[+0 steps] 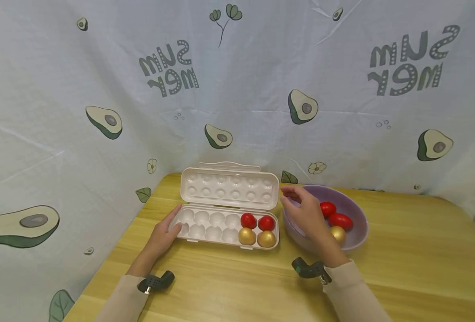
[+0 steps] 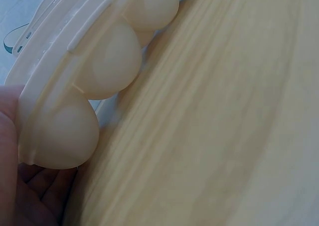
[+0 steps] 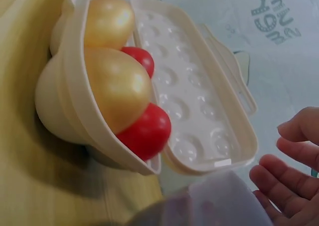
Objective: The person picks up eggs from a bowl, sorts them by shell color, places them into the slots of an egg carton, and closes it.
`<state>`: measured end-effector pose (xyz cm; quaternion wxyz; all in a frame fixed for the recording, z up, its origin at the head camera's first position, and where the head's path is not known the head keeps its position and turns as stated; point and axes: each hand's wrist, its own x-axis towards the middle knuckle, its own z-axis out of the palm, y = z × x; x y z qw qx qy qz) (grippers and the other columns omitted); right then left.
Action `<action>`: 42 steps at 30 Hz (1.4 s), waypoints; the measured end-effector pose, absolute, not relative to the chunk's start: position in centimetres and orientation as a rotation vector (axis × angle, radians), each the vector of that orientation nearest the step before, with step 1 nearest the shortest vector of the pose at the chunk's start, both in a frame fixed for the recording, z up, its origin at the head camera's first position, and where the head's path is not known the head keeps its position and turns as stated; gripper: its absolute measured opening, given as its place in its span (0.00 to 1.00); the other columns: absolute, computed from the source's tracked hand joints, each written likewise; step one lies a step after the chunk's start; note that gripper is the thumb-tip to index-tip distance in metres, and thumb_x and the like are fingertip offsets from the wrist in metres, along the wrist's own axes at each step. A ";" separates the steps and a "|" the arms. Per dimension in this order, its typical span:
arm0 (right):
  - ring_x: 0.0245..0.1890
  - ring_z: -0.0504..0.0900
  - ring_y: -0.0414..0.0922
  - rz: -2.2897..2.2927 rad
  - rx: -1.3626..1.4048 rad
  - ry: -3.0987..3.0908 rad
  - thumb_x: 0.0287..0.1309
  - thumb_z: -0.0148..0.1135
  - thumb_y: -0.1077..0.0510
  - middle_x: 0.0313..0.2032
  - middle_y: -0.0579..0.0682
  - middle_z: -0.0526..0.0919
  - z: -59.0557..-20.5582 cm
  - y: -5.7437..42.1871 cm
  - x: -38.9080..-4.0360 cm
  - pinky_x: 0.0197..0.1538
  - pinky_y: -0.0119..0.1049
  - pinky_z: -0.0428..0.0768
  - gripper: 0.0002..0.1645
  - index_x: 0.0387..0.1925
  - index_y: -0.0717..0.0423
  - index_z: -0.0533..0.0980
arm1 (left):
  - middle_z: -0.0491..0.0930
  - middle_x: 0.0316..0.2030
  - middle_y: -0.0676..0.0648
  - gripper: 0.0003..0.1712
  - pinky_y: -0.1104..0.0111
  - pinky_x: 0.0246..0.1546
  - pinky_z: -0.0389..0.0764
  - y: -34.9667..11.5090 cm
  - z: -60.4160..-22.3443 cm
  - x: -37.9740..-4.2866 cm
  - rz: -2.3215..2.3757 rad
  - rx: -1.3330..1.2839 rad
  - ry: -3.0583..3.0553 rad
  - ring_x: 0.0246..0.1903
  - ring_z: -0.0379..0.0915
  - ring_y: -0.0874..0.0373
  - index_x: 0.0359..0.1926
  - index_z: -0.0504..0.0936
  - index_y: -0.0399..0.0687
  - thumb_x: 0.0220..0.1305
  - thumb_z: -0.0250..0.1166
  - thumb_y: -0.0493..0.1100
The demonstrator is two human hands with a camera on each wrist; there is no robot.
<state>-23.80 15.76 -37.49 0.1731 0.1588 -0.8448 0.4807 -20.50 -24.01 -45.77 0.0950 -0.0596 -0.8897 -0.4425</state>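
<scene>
A cream plastic egg carton (image 1: 217,219) stands with its lid (image 1: 229,188) tipped back. Two red eggs (image 1: 248,221) and two gold eggs (image 1: 266,239) fill the cups at its right end; the other cups hold nothing. My left hand (image 1: 160,239) grips the carton's left end, thumb on the front corner, and in the left wrist view fingers (image 2: 37,191) reach beneath it. Over the left side of a purple bowl (image 1: 344,203) hovers my right hand (image 1: 307,213), fingers loosely bent with nothing between them. Two red eggs (image 1: 340,220) and a gold egg (image 1: 337,234) show in the bowl.
The wooden table (image 1: 221,286) extends in front of the carton and to the right of the bowl. Close behind the carton hangs a pale curtain (image 1: 253,112) printed with avocados. Each wrist wears a dark camera mount (image 1: 156,281).
</scene>
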 end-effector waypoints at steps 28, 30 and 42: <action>0.48 0.78 0.39 1.293 0.304 -2.590 0.65 0.58 0.50 0.52 0.59 0.80 -36.3 23.8 -24.5 0.47 0.13 0.70 0.25 0.58 0.62 0.73 | 0.63 0.68 0.35 0.34 0.48 0.68 0.57 -24.0 -45.8 -20.6 -1.305 -0.176 -2.642 0.67 0.57 0.37 0.72 0.61 0.45 0.65 0.55 0.39; 0.45 0.76 0.30 1.272 0.294 -2.596 0.65 0.58 0.48 0.52 0.58 0.81 -36.2 24.3 -24.4 0.46 0.13 0.69 0.26 0.58 0.60 0.73 | 0.63 0.68 0.36 0.34 0.48 0.68 0.58 -23.9 -45.8 -20.6 -1.303 -0.176 -2.643 0.67 0.57 0.37 0.72 0.61 0.45 0.65 0.55 0.39; 0.49 0.80 0.53 1.145 0.337 -2.705 0.63 0.60 0.49 0.50 0.62 0.81 -36.1 26.7 -23.8 0.47 0.18 0.75 0.26 0.56 0.62 0.74 | 0.62 0.68 0.35 0.34 0.47 0.68 0.57 -23.9 -45.7 -20.6 -1.301 -0.170 -2.646 0.67 0.56 0.37 0.72 0.60 0.45 0.66 0.55 0.39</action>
